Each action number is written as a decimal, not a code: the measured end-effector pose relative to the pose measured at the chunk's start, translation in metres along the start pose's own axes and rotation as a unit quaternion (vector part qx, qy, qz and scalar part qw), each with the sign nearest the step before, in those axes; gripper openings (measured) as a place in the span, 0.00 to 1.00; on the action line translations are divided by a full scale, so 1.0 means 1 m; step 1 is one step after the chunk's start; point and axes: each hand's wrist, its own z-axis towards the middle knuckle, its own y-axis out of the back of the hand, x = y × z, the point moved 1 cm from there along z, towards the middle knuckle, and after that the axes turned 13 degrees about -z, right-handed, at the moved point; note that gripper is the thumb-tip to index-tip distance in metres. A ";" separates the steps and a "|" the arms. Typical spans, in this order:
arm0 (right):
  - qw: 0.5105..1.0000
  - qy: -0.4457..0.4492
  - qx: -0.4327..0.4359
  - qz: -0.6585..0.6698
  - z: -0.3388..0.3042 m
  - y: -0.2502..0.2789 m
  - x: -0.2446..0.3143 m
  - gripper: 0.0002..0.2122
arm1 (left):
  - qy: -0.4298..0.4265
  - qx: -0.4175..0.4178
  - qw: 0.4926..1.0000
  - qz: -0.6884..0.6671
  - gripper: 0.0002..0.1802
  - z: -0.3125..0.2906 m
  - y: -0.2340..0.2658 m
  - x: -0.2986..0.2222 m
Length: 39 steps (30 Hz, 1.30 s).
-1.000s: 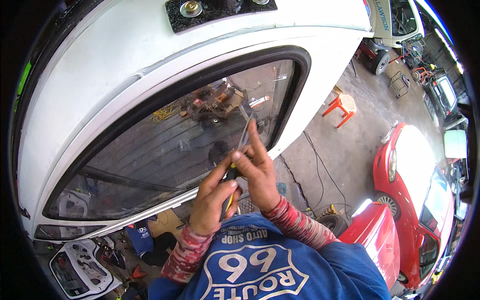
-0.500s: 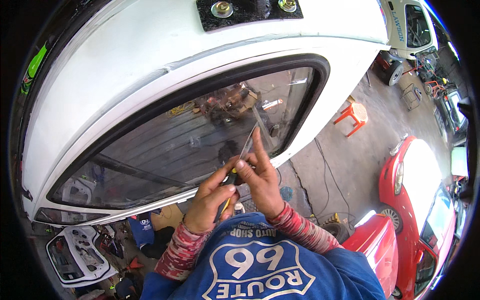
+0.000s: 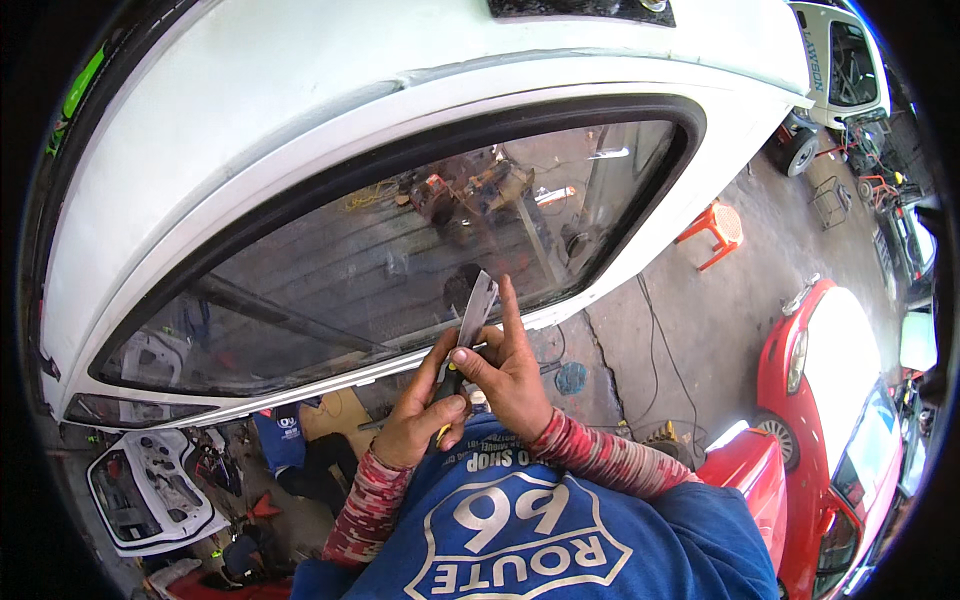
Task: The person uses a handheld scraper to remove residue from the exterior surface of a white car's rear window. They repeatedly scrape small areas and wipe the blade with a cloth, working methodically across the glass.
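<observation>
We grip the utility knife (image 3: 468,330) in both hands: left hand (image 3: 425,415) clenched round the handle, right hand (image 3: 510,365) pinching the blade for control, against the window glass (image 3: 380,260).

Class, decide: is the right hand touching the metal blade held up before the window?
Touching. The head view shows the right hand with its thumb and forefinger lying against the blade.

One head-worn fisheye view looks steeply down from close above the hands, facing a white car's window (image 3: 400,250), with workshop floor (image 3: 700,330) far below
</observation>
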 end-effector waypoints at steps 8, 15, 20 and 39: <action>1.000 0.017 0.010 -0.020 0.010 0.001 0.013 0.40 | -0.018 -0.012 1.000 -0.012 0.37 0.017 -0.005 -0.001; 0.999 0.006 0.029 -0.044 0.012 0.003 0.024 0.38 | -0.042 0.025 0.998 -0.029 0.37 0.021 -0.003 0.002; 0.998 0.041 0.008 -0.053 0.018 0.008 0.041 0.37 | -0.050 0.058 0.994 -0.079 0.38 0.026 -0.007 0.001; 0.997 -0.020 0.011 -0.067 0.013 0.008 0.014 0.38 | -0.003 -0.010 1.000 0.026 0.37 0.024 -0.028 -0.023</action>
